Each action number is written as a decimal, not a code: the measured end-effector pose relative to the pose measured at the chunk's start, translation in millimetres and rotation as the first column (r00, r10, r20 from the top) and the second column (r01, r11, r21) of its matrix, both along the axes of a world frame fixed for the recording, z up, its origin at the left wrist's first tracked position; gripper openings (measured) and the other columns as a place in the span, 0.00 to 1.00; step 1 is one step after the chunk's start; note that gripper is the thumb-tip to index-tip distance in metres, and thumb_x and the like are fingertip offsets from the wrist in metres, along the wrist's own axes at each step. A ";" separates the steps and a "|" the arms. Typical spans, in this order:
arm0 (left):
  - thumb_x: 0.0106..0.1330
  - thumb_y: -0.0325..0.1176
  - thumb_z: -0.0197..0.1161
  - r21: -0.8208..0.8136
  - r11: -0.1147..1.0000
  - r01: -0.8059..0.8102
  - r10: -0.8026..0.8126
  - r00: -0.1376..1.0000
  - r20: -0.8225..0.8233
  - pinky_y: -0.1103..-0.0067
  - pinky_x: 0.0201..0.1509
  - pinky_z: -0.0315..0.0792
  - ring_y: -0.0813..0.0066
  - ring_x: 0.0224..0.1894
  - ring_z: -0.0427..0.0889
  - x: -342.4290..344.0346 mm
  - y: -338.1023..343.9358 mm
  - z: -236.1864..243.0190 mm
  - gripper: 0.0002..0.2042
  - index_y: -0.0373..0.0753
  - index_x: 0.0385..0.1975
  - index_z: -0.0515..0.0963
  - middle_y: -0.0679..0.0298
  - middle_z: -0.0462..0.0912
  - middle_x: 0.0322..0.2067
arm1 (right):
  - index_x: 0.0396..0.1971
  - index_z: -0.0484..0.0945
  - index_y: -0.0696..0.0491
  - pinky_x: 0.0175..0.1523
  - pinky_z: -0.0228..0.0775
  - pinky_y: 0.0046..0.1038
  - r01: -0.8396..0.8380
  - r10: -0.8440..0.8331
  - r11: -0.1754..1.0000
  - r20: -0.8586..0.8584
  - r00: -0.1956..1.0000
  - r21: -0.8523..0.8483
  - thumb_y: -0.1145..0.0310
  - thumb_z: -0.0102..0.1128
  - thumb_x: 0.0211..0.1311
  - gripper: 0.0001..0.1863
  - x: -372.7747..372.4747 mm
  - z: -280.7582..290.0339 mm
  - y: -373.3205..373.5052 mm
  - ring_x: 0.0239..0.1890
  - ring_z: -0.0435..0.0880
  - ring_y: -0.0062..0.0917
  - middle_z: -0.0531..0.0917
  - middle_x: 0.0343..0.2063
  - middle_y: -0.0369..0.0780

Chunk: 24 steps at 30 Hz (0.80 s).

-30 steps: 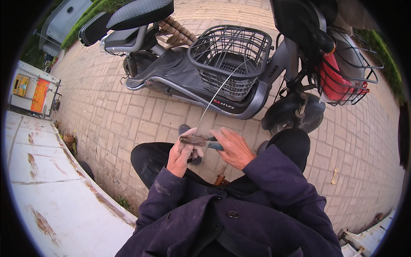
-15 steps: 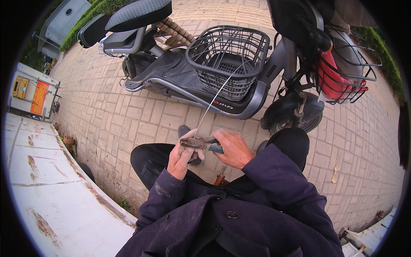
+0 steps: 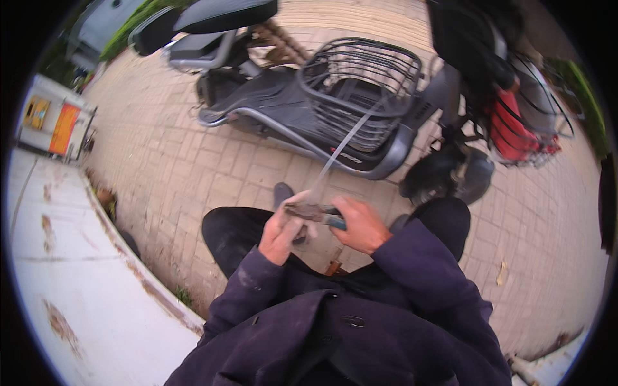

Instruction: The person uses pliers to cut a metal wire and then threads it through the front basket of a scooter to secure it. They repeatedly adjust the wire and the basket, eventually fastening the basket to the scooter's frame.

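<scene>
My right hand (image 3: 362, 226) is closed round the handles of a pair of pliers (image 3: 308, 211) with worn, rusty-looking jaws and blue-green grips. The jaws point left, toward my left hand (image 3: 278, 233). Its dusty fingers are curled by the jaws, around the lower end of a thin pale wire (image 3: 344, 143). From there the wire slants up and right to a black wire basket (image 3: 306, 95), which sits on an electric scooter's footboard (image 3: 257, 96). Blur hides exactly where the jaws meet the wire.
A second basket holding something red (image 3: 512, 125) is at the scooter's front, above the front wheel (image 3: 476, 175). A scuffed white panel (image 3: 84, 225) runs along my left. Under me, between my legs, is a small brownish piece (image 3: 334, 265). Brick paving (image 3: 193, 167) lies around.
The whole view has shifted, so the scooter and my hands sit farther right, with blur. My grip on the pliers and wire looks the same.
</scene>
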<state>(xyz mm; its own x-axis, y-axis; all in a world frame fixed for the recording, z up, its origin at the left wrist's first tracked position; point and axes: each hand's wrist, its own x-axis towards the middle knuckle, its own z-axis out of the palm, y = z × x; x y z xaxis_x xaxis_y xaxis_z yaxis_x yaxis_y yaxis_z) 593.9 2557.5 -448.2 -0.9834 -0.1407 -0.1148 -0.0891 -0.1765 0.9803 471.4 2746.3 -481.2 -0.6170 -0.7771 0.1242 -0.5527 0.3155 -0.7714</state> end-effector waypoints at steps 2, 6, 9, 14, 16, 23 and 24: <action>0.77 0.34 0.52 -0.048 0.999 0.007 -0.007 1.000 -0.011 0.80 0.50 0.74 0.77 0.42 0.80 4.3 -2.6 0.0 0.27 0.31 0.72 0.60 0.57 0.82 0.51 | 0.44 0.76 0.55 0.44 0.73 0.49 0.004 -0.004 1.000 0.015 1.000 0.024 0.70 0.66 0.54 0.17 1.6 0.8 0.3 0.41 0.81 0.54 0.81 0.37 0.52; 0.74 0.30 0.61 0.115 0.993 -0.003 0.015 0.994 -0.110 0.77 0.54 0.75 0.78 0.48 0.80 -1.6 2.1 -2.8 0.26 0.34 0.70 0.64 0.60 0.82 0.53 | 0.42 0.75 0.54 0.42 0.72 0.51 -0.019 0.018 1.000 -0.058 0.998 -0.002 0.71 0.70 0.51 0.18 -1.9 5.8 -6.6 0.40 0.81 0.54 0.81 0.36 0.51; 0.74 0.30 0.62 0.118 0.992 -0.036 0.035 0.999 0.004 0.77 0.54 0.75 0.79 0.49 0.80 -10.5 5.6 -10.1 0.20 0.35 0.64 0.70 0.62 0.83 0.50 | 0.41 0.75 0.55 0.42 0.72 0.51 0.020 -0.017 0.999 -0.077 0.997 0.040 0.70 0.72 0.49 0.19 -2.6 9.2 -12.2 0.40 0.81 0.56 0.82 0.35 0.52; 0.76 0.35 0.60 0.092 0.985 -0.146 0.152 0.986 -0.063 0.79 0.53 0.73 0.82 0.47 0.79 -8.8 9.4 -22.7 0.15 0.34 0.55 0.75 0.65 0.82 0.45 | 0.44 0.78 0.54 0.45 0.73 0.47 0.028 -0.029 0.999 -0.061 0.998 -0.032 0.65 0.72 0.53 0.19 1.9 10.7 -17.4 0.42 0.83 0.52 0.84 0.37 0.50; 0.76 0.35 0.60 0.042 0.986 -0.164 0.166 0.983 -0.072 0.79 0.53 0.73 0.81 0.47 0.79 -7.7 8.3 -25.8 0.15 0.34 0.55 0.75 0.66 0.82 0.45 | 0.43 0.79 0.55 0.45 0.73 0.46 0.050 -0.048 0.996 -0.038 0.998 0.067 0.65 0.72 0.54 0.18 -0.7 9.1 -17.0 0.42 0.83 0.51 0.84 0.37 0.49; 0.75 0.35 0.61 0.023 0.980 -0.196 0.197 0.974 -0.113 0.79 0.52 0.74 0.81 0.48 0.79 -9.6 5.6 -25.9 0.14 0.35 0.54 0.76 0.65 0.83 0.45 | 0.38 0.79 0.55 0.46 0.72 0.45 0.089 -0.089 0.996 -0.049 0.995 0.001 0.65 0.71 0.54 0.15 -3.8 1.0 -15.9 0.43 0.82 0.50 0.83 0.36 0.49; 0.75 0.35 0.61 0.030 0.980 -0.196 0.198 0.973 -0.121 0.79 0.52 0.74 0.81 0.48 0.79 -10.1 5.9 -24.2 0.14 0.35 0.54 0.76 0.65 0.83 0.45 | 0.38 0.79 0.55 0.46 0.72 0.45 0.095 -0.093 0.995 -0.041 0.995 0.043 0.65 0.70 0.54 0.15 -3.5 1.5 -16.4 0.43 0.82 0.50 0.83 0.36 0.49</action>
